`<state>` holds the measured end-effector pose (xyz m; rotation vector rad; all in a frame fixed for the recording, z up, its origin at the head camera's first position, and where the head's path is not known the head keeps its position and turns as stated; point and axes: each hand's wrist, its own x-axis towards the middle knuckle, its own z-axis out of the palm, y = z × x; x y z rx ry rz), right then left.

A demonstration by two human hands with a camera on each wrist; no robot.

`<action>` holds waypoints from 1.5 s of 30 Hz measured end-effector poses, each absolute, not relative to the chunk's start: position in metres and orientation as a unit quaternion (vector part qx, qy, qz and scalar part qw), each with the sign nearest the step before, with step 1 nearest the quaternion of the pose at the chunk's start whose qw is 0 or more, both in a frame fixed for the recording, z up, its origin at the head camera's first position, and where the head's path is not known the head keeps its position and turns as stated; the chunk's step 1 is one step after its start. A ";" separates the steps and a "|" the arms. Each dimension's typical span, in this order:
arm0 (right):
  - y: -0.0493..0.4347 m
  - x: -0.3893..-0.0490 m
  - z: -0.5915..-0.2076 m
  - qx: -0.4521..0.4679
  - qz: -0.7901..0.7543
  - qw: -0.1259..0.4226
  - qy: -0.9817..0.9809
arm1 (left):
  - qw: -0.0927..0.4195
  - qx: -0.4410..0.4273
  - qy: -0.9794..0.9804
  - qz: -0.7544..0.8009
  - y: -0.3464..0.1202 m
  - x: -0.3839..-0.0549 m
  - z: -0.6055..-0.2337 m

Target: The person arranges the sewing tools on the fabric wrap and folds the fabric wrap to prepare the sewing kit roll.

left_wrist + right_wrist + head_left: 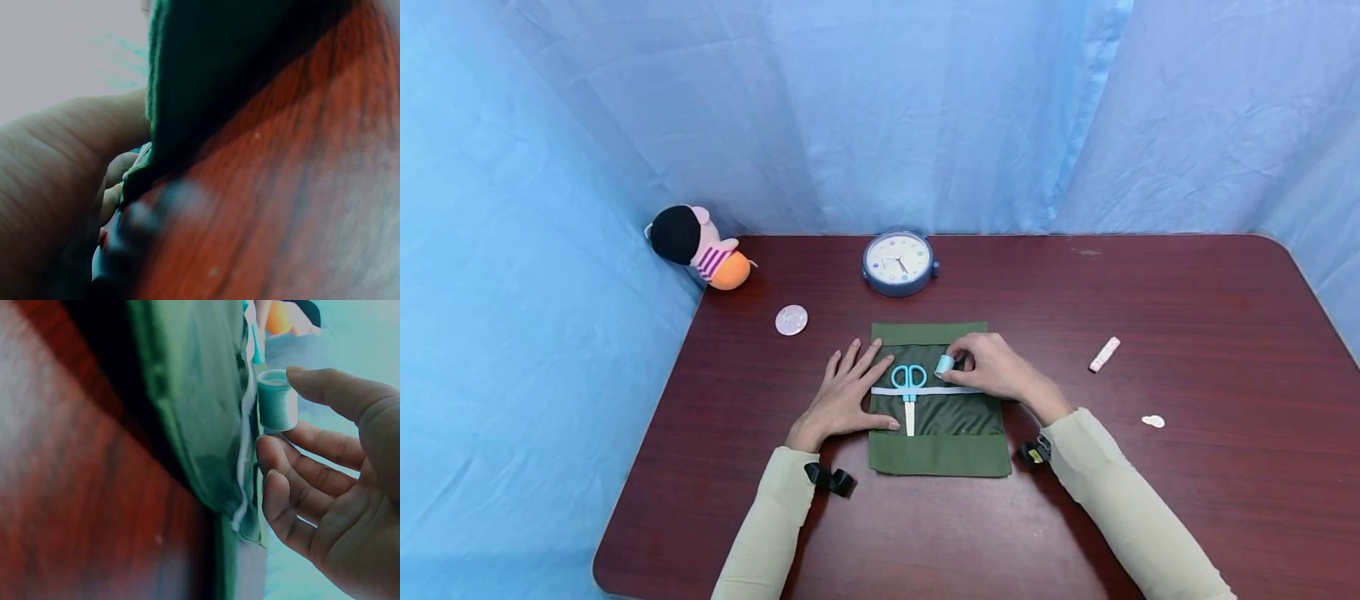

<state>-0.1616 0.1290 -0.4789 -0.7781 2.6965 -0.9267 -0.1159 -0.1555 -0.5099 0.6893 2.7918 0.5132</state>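
A green fabric organizer (pixel 940 457) lies unfolded on the table, with a white elastic strip (pixel 951 390) across its middle. Blue-handled scissors (pixel 910 417) lie on it with the strip crossing them, blades toward the near edge. My left hand (pixel 842 400) rests with spread fingers over the organizer's left edge, beside the scissors. Between thumb and index finger, my right hand (pixel 996 367) pinches a light teal spool of thread (pixel 944 366) just above the strip. In the right wrist view the spool (pixel 277 403) is upright, close to the fabric. The left wrist view shows mainly the organizer's edge (pixel 206 75).
A blue alarm clock (pixel 897 262) stands behind the organizer. A plush toy (pixel 703 248) and a pale round disc (pixel 792 320) are at the left. To the right lie a small white patterned strip (pixel 1104 355) and a small whitish piece (pixel 1153 421). Blue curtains (pixel 880 117) border the table.
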 end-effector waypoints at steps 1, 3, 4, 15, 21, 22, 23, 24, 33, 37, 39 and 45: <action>0.128 -0.162 -0.480 -0.263 -0.312 0.093 0.908 | 0.109 0.234 0.950 0.176 -0.156 -0.116 -0.510; 0.126 -0.162 -0.482 -0.266 -0.314 0.093 0.907 | 0.108 0.235 0.950 0.176 -0.156 -0.116 -0.510; 0.125 -0.162 -0.483 -0.267 -0.314 0.094 0.906 | 0.108 0.235 0.950 0.175 -0.156 -0.116 -0.510; 0.122 -0.162 -0.488 -0.261 -0.320 0.097 0.906 | 0.109 0.235 0.949 0.180 -0.156 -0.116 -0.511; 0.121 -0.161 -0.489 -0.277 -0.325 0.072 0.901 | 0.110 0.234 0.950 0.177 -0.156 -0.115 -0.510; 0.121 -0.161 -0.488 -0.280 -0.325 0.068 0.901 | 0.109 0.234 0.950 0.177 -0.156 -0.115 -0.510; 0.121 -0.160 -0.488 -0.282 -0.326 0.065 0.900 | 0.109 0.234 0.950 0.177 -0.156 -0.115 -0.510; 0.120 -0.160 -0.488 -0.283 -0.327 0.063 0.899 | 0.109 0.234 0.950 0.177 -0.156 -0.115 -0.510; 0.117 -0.156 -0.484 -0.325 -0.334 0.031 0.884 | 0.111 0.232 0.951 0.172 -0.154 -0.116 -0.508; 0.117 -0.155 -0.484 -0.339 -0.327 0.039 0.881 | 0.109 0.232 0.951 0.172 -0.155 -0.116 -0.509; 0.117 -0.155 -0.484 -0.346 -0.326 0.046 0.879 | 0.106 0.233 0.951 0.172 -0.155 -0.116 -0.509; 0.118 -0.157 -0.487 -0.347 -0.340 0.060 0.872 | 0.104 0.234 0.951 0.172 -0.155 -0.116 -0.510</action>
